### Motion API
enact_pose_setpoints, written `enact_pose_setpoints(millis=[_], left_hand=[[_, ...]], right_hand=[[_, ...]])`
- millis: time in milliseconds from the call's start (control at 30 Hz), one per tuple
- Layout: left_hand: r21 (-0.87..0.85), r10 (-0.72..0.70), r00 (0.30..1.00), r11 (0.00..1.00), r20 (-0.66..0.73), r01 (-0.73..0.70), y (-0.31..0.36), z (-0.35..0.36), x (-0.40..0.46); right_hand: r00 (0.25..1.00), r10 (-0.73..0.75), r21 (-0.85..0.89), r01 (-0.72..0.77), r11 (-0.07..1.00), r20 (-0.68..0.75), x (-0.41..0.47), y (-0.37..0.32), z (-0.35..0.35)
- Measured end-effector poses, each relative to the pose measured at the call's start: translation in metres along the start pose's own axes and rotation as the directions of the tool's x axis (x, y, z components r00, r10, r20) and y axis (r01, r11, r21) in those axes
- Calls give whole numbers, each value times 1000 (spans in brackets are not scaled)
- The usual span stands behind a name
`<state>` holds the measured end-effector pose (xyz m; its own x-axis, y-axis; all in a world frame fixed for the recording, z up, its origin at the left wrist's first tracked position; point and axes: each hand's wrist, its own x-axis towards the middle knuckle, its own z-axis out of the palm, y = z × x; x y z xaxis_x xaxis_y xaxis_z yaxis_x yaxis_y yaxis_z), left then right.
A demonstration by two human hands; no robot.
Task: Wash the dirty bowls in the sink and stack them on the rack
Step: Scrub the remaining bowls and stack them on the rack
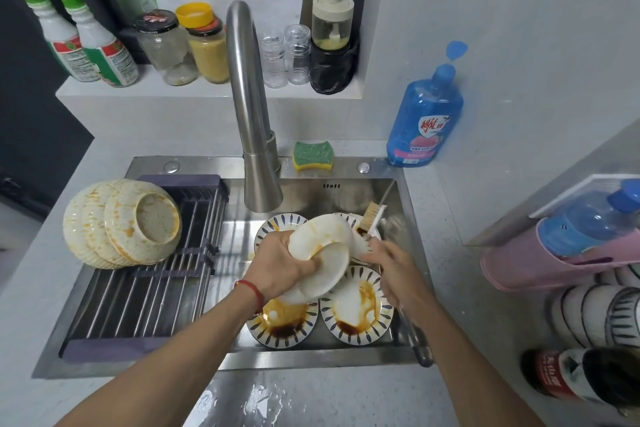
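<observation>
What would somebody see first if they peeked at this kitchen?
Right in the middle, over the sink, the left hand grips a white bowl while the right hand reaches in beside it. Under them lie patterned plates smeared with dark brown sauce. To the left, a leaning stack of orange-stained bowls rests on the rack.

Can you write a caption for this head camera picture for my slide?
Left hand grips a stained white bowl over the sink while the right hand scrubs it with a brush.
</observation>
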<state>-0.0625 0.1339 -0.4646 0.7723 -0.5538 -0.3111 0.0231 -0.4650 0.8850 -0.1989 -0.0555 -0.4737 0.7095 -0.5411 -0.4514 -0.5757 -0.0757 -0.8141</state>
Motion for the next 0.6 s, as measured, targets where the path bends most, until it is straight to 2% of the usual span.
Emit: enact_pose_setpoints(millis=[67, 100, 167, 233, 300, 433, 533, 600], left_hand=[[75, 20, 998, 997, -52, -16, -1, 2, 4], [97, 32, 997, 995, -71, -25, -2, 1, 5], [99, 38, 996, 995, -79, -31, -2, 1, 8], [131, 51, 996, 990, -71, -41, -4, 1, 7], [194, 78, 995, 979, -66, -64, -7, 0, 8], [185, 76, 995, 981, -64, -63, -9, -2, 6], [205, 101, 995, 974, -24, -94, -8, -4, 3], [202, 97, 995, 975, -27, -90, -9, -8, 3]], right_hand=[[995, -97, -280, 85, 956, -30, -3, -4, 2], [984, -176, -417, 165, 894, 12, -11, -8, 8], [950, -276, -557, 309, 771, 146, -29, -15, 26], [938, -311, -644, 334, 688, 154, -35, -23, 33], [942, -312, -679, 309, 666, 124, -32, -34, 31], [956, -245, -696, 287, 658, 163, -49, -45, 36], [965, -243, -686, 242, 686, 98, -45, -45, 34], [962, -219, -677, 270, 685, 163, -48, -48, 35]])
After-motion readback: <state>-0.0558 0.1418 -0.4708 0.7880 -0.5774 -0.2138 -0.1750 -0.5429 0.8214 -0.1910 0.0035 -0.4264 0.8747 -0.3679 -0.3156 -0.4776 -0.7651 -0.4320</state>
